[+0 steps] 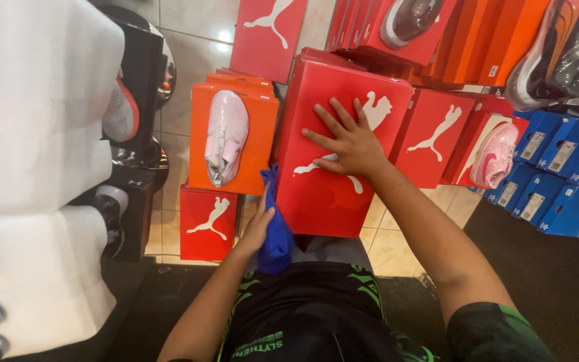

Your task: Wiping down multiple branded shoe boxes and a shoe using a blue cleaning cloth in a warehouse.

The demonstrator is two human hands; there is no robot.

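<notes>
while right hand (350,144) flattens on glossy red box (333,174).

a black shirt (316,315) with green markings covers the torso. short sleeves (494,332), black with green. both forearms bare.
</notes>
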